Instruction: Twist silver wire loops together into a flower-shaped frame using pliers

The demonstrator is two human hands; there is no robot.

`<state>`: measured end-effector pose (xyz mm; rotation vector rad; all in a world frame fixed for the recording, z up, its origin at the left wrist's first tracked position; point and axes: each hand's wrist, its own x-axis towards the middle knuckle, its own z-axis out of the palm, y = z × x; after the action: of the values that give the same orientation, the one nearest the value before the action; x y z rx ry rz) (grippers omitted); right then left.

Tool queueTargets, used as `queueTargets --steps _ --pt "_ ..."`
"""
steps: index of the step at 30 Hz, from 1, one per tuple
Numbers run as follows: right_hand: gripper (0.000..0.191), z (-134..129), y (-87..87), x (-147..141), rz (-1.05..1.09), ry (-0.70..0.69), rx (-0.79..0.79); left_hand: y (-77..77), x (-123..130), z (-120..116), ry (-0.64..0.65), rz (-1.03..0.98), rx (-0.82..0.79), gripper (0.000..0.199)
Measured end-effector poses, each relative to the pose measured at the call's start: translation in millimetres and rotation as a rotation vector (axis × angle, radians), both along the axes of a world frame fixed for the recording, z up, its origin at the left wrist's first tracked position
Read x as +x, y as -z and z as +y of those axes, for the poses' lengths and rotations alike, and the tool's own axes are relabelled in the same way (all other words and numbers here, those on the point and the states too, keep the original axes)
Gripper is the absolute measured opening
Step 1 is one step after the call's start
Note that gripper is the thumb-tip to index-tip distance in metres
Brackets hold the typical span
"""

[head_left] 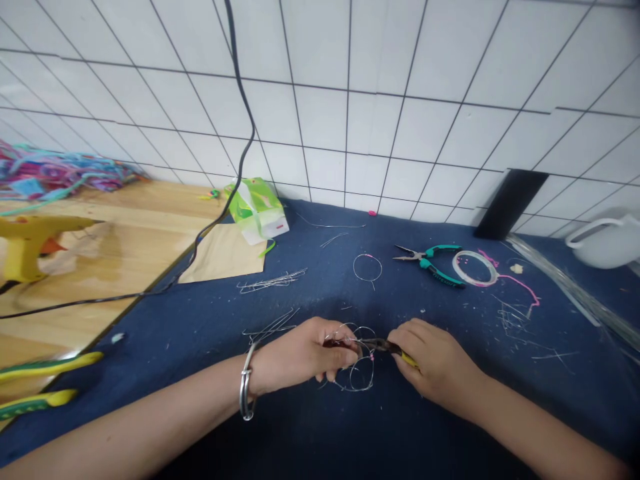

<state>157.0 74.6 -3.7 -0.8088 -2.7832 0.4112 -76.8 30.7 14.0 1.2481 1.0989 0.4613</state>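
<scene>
My left hand (320, 350), with a silver bangle on its wrist, pinches a bundle of thin wire loops (361, 379) low over the dark blue cloth. A small pink bit shows on one loop. In my right hand (433, 357) is a pair of pliers (383, 345) with yellow handles, mostly covered by the fingers. The jaws of the pliers meet the wire just right of my left fingertips; whether they grip it is too small to tell. Beyond my hands lies a single wire ring (367, 267) with a pink wrap.
Teal-handled pliers (433, 261) and a white ring-shaped spool (475, 268) lie at the right. Wire pieces (273, 281) rest left of centre. A yellow glue gun (25, 247) and a black cable (243, 160) are at the left, near a green tissue pack (257, 207). A white tiled wall (320, 113) stands behind.
</scene>
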Motion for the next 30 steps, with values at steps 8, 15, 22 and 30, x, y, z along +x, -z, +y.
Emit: queueTargets --steps 8,15,22,30 --pt "0.013 -4 -0.5 -3 0.017 0.004 -0.034 -1.3 3 0 -0.025 0.007 -0.016 0.007" --pt "0.010 -5 2.0 -4 0.089 0.000 -0.025 3.4 1 1 -0.028 0.037 0.028 0.004" --pt "0.010 -6 3.3 -4 0.098 0.010 -0.021 5.8 3 1 0.004 0.107 0.093 0.004" --pt "0.011 -7 4.4 -3 0.083 0.021 0.011 9.0 3 0 0.017 0.123 0.141 0.009"
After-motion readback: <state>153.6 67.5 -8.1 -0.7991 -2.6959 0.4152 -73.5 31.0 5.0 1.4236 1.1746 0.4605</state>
